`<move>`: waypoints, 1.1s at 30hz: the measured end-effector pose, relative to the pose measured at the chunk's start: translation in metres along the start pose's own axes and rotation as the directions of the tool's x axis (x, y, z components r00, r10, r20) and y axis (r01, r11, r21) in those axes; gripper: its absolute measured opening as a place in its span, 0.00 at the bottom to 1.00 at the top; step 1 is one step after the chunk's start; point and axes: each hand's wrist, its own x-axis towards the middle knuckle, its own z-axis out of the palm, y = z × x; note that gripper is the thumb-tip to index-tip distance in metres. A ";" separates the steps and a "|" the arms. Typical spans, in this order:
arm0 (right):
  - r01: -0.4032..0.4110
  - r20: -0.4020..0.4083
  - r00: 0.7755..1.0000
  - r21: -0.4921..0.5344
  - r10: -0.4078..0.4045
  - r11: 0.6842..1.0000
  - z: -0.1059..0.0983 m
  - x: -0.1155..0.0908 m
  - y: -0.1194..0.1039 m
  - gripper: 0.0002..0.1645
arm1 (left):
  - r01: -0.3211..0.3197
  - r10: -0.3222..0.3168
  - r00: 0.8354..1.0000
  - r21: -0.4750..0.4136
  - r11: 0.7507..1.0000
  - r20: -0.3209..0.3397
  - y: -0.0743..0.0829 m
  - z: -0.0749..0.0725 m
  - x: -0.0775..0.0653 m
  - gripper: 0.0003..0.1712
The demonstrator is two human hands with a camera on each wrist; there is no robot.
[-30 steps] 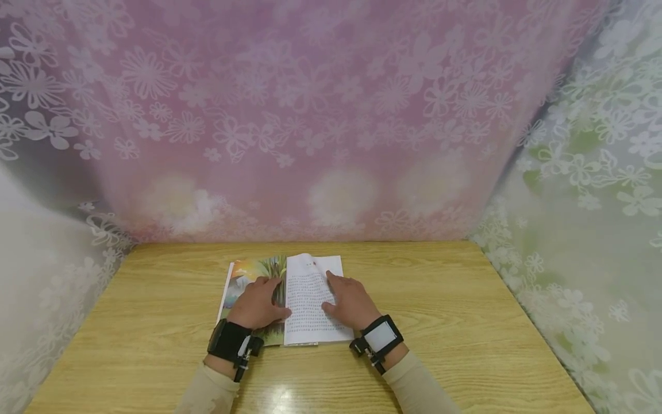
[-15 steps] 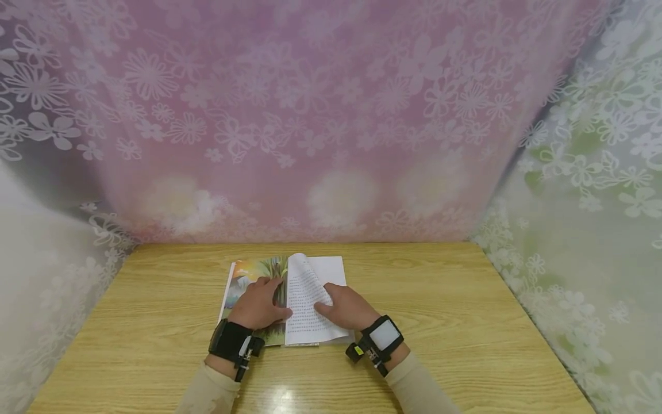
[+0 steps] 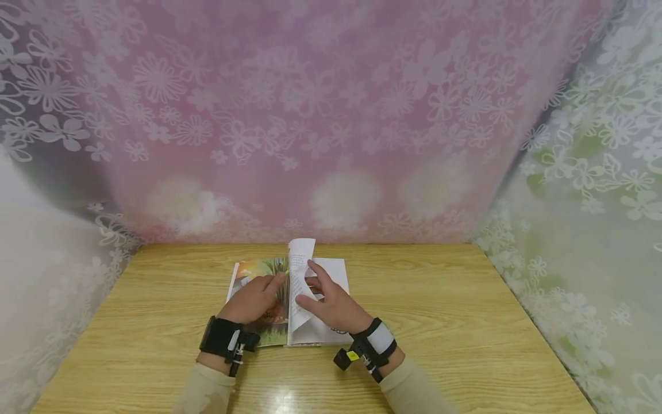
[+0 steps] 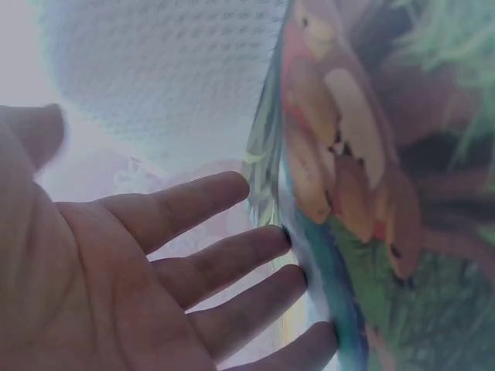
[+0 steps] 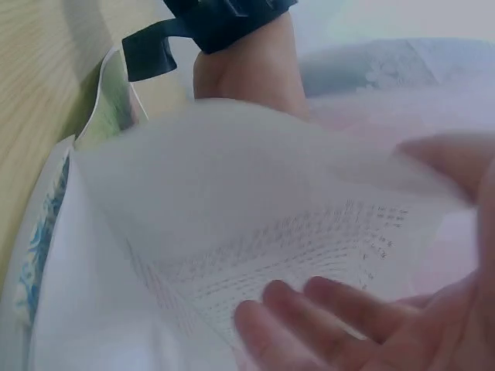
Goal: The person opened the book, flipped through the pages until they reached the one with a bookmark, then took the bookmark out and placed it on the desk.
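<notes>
An open book lies on the table, its left side a colourful illustrated page (image 3: 276,333) and its right side a white page (image 3: 333,270). Between them a printed page (image 3: 300,259) stands up curled near the spine. My right hand (image 3: 336,305) is at this page's free edge, thumb over the printed side and the other fingers behind it. In the right wrist view those fingers (image 5: 332,317) are spread apart from the thumb, the page bowed between them. My left hand (image 3: 253,302) rests on the illustrated page with fingers extended; its fingertips (image 4: 282,239) touch the book's left edge.
The book stands on a wooden table (image 3: 439,322) whose grain runs sideways. A pink flowered curtain (image 3: 336,144) hangs along the back edge, and pale flowered cloth (image 3: 595,230) hangs at the right side. Both wrists wear black straps (image 3: 380,339) with small cameras.
The printed page has risen from the right side and curled leftward toward the spine. My right hand has moved left with it, its fingers spreading. My left hand has shifted slightly, its thumb drawn up.
</notes>
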 end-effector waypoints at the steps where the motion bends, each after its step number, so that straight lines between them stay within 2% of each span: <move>1: 0.028 0.011 1.000 0.034 -0.028 0.999 0.002 0.000 -0.001 0.49 | 0.019 -0.019 1.000 -0.026 0.999 -0.001 0.000 -0.002 -0.001 0.39; 4: 0.113 0.060 0.991 0.081 -0.118 0.990 0.007 0.002 -0.004 0.52 | 0.067 -0.069 0.998 -0.077 0.995 -0.015 -0.003 -0.007 -0.003 0.45; 7: 0.161 0.149 0.975 0.032 -0.164 0.986 0.013 0.002 -0.007 0.51 | 0.058 -0.061 0.998 -0.145 0.988 -0.017 -0.009 -0.015 -0.007 0.46; 11: 0.167 0.258 0.957 -0.127 -0.130 0.978 0.021 0.002 -0.009 0.47 | 0.049 -0.053 0.999 -0.216 0.975 -0.011 -0.017 -0.030 -0.011 0.44; 14: 0.158 0.306 0.949 -0.260 -0.075 0.953 0.029 0.001 -0.009 0.42 | 0.073 -0.083 0.996 -0.235 0.969 -0.032 -0.020 -0.043 -0.017 0.45; 17: 0.164 0.327 0.945 -0.379 -0.034 0.911 0.035 0.001 -0.008 0.38 | 0.051 -0.067 0.994 -0.172 0.984 -0.086 -0.018 -0.053 -0.023 0.45; 20: 0.197 0.341 0.939 -0.453 -0.035 0.869 0.039 0.003 -0.008 0.35 | 0.000 -0.003 0.986 -0.017 1.000 -0.165 -0.013 -0.059 -0.026 0.42; 23: 0.229 0.350 0.935 -0.479 -0.055 0.847 0.042 0.006 -0.008 0.33 | -0.040 0.068 0.968 0.117 0.992 -0.241 -0.003 -0.064 -0.029 0.36; 25: 0.238 0.350 0.935 -0.487 -0.062 0.840 0.045 0.008 -0.007 0.32 | -0.055 0.092 0.961 0.145 0.988 -0.260 0.006 -0.066 -0.033 0.32; 28: 0.237 0.339 0.939 -0.520 -0.057 0.820 0.047 0.009 -0.007 0.30 | -0.078 0.107 0.965 0.128 0.989 -0.241 0.016 -0.063 -0.036 0.28; 30: 0.232 0.326 0.944 -0.545 -0.051 0.806 0.048 0.009 -0.007 0.29 | -0.090 0.115 0.971 0.125 0.988 -0.208 0.020 -0.056 -0.034 0.27; 33: 0.240 0.315 0.947 -0.559 -0.065 0.794 0.050 0.009 -0.006 0.27 | -0.098 0.128 0.980 0.188 0.977 -0.154 0.021 -0.039 -0.024 0.25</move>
